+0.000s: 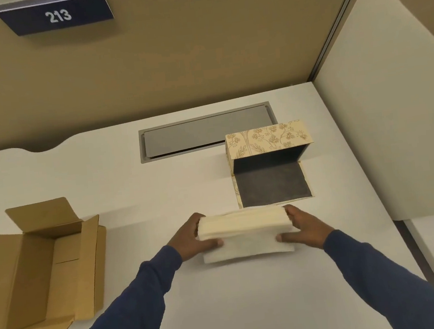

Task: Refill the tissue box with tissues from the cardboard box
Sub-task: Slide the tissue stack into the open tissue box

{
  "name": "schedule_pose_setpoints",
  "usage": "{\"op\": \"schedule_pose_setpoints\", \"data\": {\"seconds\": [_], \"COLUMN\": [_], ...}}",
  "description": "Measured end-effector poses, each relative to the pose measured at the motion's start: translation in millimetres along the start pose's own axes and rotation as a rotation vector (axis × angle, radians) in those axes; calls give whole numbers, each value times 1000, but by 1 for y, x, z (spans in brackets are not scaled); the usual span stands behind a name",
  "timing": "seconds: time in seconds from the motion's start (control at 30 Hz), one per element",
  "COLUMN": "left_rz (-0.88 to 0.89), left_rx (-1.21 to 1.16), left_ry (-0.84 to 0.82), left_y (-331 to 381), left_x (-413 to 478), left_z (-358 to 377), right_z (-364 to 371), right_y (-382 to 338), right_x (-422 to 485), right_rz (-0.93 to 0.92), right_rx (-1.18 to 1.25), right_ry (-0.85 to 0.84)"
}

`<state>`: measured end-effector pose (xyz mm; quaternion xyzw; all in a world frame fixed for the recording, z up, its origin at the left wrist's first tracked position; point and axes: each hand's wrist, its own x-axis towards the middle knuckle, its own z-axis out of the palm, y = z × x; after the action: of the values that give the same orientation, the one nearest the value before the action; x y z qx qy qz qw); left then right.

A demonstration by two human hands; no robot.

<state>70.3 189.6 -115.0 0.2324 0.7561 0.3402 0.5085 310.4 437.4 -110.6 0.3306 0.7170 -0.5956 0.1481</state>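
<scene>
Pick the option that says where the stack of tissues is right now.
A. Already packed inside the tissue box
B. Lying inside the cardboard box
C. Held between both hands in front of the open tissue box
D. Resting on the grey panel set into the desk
C: the left hand and right hand grip the ends of the tissue stack, just short of the floral tissue box, whose dark interior shows empty.

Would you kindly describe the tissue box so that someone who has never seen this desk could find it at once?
On the white desk, look for the grey hatch set into its far side. The tissue box stands at the hatch's right end, its dark interior open toward the person, with a flap lying flat in front. Its cream floral pattern sets it apart from the plain brown cardboard box at the left.
</scene>
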Motion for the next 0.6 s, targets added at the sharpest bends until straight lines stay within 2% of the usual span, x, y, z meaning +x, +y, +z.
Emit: {"op": "schedule_pose_setpoints", "data": {"seconds": [0.07, 0.17, 0.37, 0.6], "left_rz": [-39, -98, -160, -240], "left_rx": [-264, -476, -497, -513], "left_ry": [11, 25, 56, 115], "left_y": [14, 39, 75, 91], "left_x": [8, 33, 92, 137], "left_z": [5, 19, 40, 49], "right_z": [-15, -42, -92, -116], "right_y": [-3, -8, -8, -4], "right_x": [3, 16, 49, 80], "right_rz": [44, 121, 212, 314], "right_rx": [193, 354, 491, 468], "right_ry": [28, 109, 254, 368]}}
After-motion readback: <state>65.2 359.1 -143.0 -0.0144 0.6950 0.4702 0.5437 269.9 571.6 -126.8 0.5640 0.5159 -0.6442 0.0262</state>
